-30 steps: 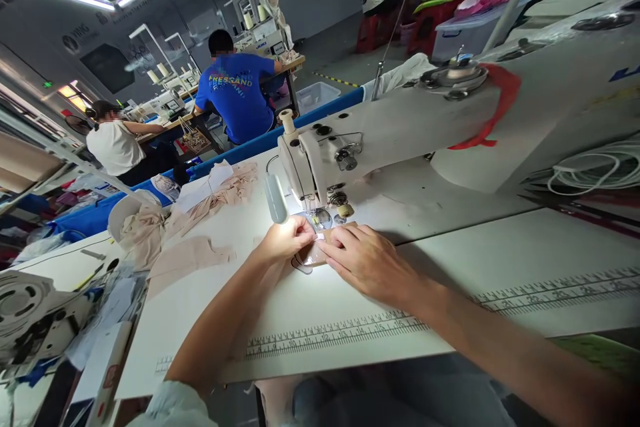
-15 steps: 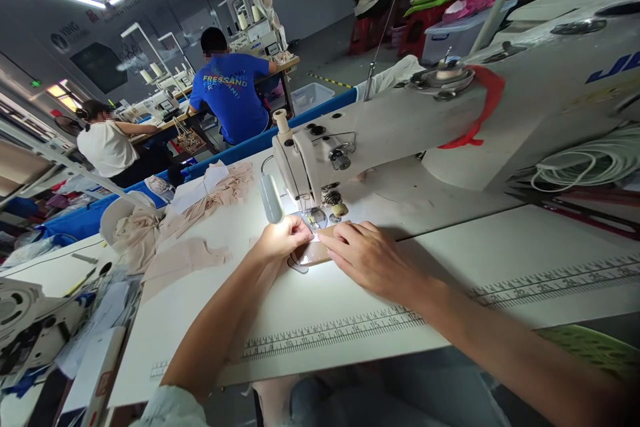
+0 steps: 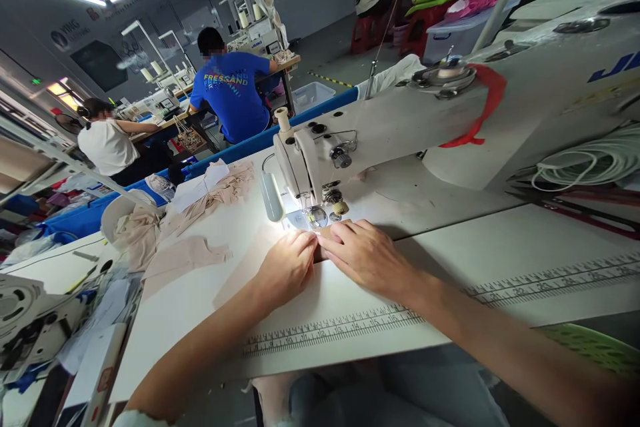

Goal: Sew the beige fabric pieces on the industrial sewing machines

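Under the lit head of a white sewing machine (image 3: 300, 160), both hands meet just in front of the presser foot (image 3: 317, 215). My left hand (image 3: 289, 263) has its fingers bent together at the edge of a beige fabric piece (image 3: 324, 252). My right hand (image 3: 367, 257) lies on that fabric from the right, fingers curled and pressed together, its fingertips next to the left ones. Most of the piece is hidden under the hands. Sheer pale fabric (image 3: 240, 267) lies flat left of my left hand.
Beige fabric pieces (image 3: 220, 193) and a white paper lie on the left of the table (image 3: 350, 347), which has a printed ruler along its front. Red-handled scissors (image 3: 595, 210) and coiled white cord (image 3: 575, 167) sit at right. People work at machines beyond.
My left hand has moved toward me and now covers the near part of the beige fabric that showed between the hands. The right hand has barely moved.
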A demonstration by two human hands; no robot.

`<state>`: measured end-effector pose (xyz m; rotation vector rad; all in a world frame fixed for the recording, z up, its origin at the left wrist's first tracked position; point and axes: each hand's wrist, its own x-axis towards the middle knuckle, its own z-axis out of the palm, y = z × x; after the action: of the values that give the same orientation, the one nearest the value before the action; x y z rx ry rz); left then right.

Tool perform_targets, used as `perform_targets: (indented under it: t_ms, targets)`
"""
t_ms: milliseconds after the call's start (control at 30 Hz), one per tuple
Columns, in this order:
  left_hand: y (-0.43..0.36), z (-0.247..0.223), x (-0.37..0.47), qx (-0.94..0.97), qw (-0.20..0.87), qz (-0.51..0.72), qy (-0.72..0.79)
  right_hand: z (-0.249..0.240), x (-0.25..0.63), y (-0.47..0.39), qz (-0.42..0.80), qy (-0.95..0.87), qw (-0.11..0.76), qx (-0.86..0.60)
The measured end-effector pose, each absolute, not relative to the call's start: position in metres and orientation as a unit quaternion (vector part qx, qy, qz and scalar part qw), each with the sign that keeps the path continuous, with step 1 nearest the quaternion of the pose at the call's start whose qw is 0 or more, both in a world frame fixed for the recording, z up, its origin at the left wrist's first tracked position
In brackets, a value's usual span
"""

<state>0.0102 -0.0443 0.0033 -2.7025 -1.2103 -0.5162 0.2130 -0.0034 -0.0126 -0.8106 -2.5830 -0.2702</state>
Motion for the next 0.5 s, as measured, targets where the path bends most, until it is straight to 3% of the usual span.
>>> perform_targets:
  t_ms: [500]
  targets:
    - [-0.033, -0.015, 0.016, -0.863, 0.102, -0.161, -0.468, -0.010, 0.224, 0.013, -0.106, -0.888, 0.300, -0.332]
